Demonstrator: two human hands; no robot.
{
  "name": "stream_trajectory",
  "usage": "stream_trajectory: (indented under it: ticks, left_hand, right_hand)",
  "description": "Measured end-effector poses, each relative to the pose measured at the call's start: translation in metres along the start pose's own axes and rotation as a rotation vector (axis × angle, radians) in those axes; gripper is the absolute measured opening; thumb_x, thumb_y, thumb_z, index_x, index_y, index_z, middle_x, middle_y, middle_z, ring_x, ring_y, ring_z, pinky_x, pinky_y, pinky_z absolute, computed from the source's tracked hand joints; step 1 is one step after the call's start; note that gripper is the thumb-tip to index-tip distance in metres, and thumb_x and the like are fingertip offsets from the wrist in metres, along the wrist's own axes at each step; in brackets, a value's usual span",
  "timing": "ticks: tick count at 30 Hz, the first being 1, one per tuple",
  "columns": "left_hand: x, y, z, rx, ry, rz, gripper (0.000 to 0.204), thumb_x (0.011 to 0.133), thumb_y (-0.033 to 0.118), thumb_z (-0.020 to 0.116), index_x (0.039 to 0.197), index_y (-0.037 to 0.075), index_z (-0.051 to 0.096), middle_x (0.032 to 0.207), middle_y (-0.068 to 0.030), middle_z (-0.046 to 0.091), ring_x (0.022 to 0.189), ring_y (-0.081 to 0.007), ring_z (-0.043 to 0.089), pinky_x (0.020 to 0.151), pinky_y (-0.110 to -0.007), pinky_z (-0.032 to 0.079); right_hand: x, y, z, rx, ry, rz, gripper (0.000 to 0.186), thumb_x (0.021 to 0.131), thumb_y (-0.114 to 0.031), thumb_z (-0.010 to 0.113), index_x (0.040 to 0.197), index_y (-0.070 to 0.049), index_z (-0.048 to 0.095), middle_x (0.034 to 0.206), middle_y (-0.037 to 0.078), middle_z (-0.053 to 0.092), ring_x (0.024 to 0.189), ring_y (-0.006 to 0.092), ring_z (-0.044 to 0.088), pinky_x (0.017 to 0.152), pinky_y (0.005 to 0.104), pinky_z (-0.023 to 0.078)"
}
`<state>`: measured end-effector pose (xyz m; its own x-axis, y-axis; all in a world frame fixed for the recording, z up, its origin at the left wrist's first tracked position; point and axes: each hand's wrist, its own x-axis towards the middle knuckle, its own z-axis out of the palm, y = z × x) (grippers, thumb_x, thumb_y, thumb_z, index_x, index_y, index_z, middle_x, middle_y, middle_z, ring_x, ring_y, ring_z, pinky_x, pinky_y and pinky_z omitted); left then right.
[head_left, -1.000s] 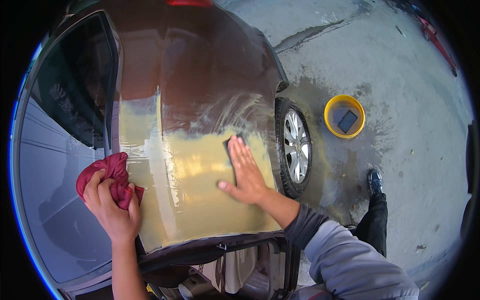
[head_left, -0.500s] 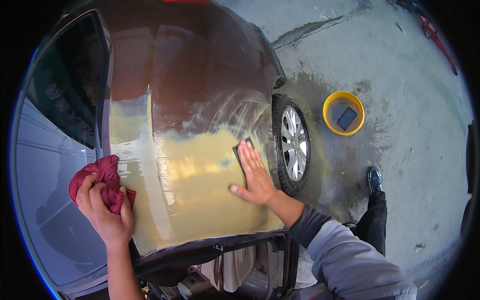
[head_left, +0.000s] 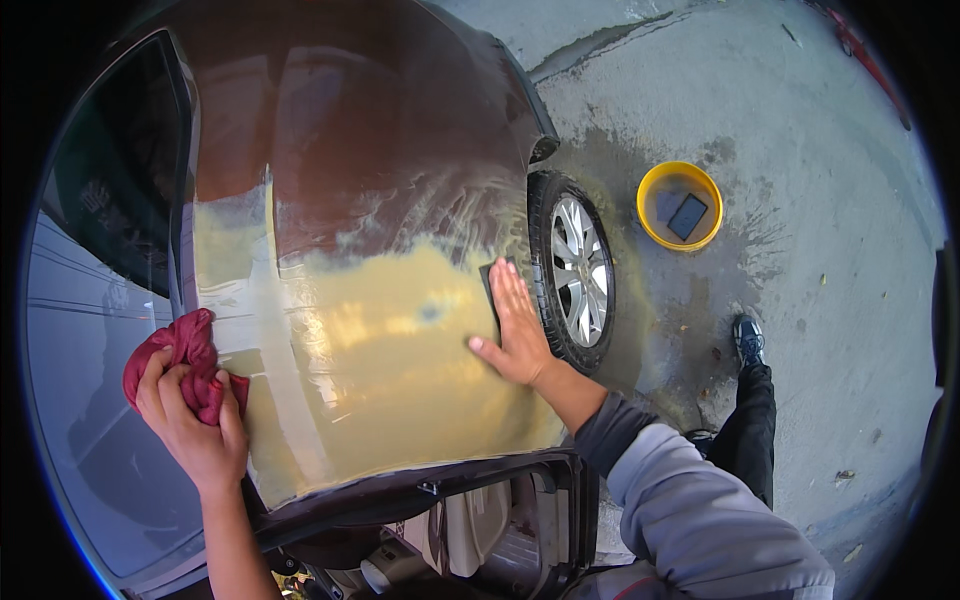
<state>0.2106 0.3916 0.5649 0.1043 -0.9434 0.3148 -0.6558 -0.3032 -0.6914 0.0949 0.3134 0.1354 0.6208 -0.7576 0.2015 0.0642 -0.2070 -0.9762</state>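
My right hand (head_left: pixel 518 325) lies flat on a dark sanding block (head_left: pixel 490 283), pressing it against the wet, dull yellow sanded patch (head_left: pixel 390 350) on the maroon car panel (head_left: pixel 380 130), close to the wheel arch. My left hand (head_left: pixel 190 425) grips a bunched red rag (head_left: pixel 185 360) at the panel's left edge, by the windscreen (head_left: pixel 90 380). The block is mostly hidden under my fingers.
The car's wheel (head_left: pixel 575 270) is just right of my right hand. A yellow bucket (head_left: pixel 680 205) of water with a dark block in it stands on the wet concrete. My shoe (head_left: pixel 748 338) is beside a puddle. An open door (head_left: pixel 480 525) shows below.
My right hand has slid the block to the right, toward the wheel. The left hand with the rag has shifted slightly left and lower in the view.
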Motion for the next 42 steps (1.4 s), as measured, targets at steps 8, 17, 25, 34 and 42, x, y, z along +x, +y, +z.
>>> stream_trajectory:
  ticks: [8,17,25,34,42]
  left_hand:
    - [-0.001,-0.001,0.000,-0.004,0.000,-0.005,0.034,0.089,0.013,0.080,0.115,-0.002,0.064,0.140,-0.0204,0.061,0.128,-0.0443,0.054,0.114,-0.053,0.039]
    - [0.000,0.000,0.000,-0.009,0.006,0.002,0.034,0.090,0.014,0.079,0.116,-0.001,0.064,0.140,-0.0202,0.061,0.128,-0.0442,0.055,0.114,-0.053,0.039]
    - [0.000,-0.001,-0.001,0.001,0.000,-0.003,0.036,0.089,0.015,0.080,0.116,-0.002,0.064,0.140,-0.0208,0.061,0.128,-0.0445,0.055,0.113,-0.054,0.039]
    - [0.001,0.001,-0.001,0.007,0.012,0.010,0.034,0.088,0.013,0.080,0.115,-0.001,0.065,0.138,-0.0211,0.062,0.126,-0.0451,0.056,0.111,-0.054,0.040]
    - [0.003,0.002,-0.002,-0.024,0.012,-0.014,0.035,0.083,0.014,0.081,0.112,0.001,0.066,0.134,-0.0195,0.064,0.123,-0.0436,0.057,0.109,-0.055,0.040]
  right_hand:
    - [-0.057,-0.026,0.001,0.085,-0.130,-0.124,0.117,0.098,-0.064,0.063,0.170,0.011,0.010,0.177,0.036,0.012,0.168,0.0469,0.008,0.136,0.0543,0.008]
    - [-0.055,-0.021,0.005,0.125,-0.215,-0.050,0.126,0.093,-0.071,0.065,0.170,0.011,0.008,0.177,0.037,0.011,0.166,0.0516,0.009,0.135,0.0575,0.007]
    - [-0.052,0.004,0.012,0.043,-0.044,0.034,0.123,0.097,-0.064,0.064,0.170,0.012,0.001,0.178,0.036,0.003,0.167,0.0512,0.002,0.135,0.0573,0.004]
    - [-0.017,-0.016,0.009,0.117,0.025,0.207,0.121,0.100,-0.064,0.062,0.169,0.014,0.001,0.178,0.037,0.003,0.167,0.0506,-0.001,0.135,0.0547,0.001]
    - [-0.043,-0.023,0.035,0.056,0.009,0.162,0.125,0.098,-0.066,0.064,0.168,0.015,0.001,0.177,0.039,0.003,0.167,0.0520,-0.002,0.134,0.0583,-0.001]
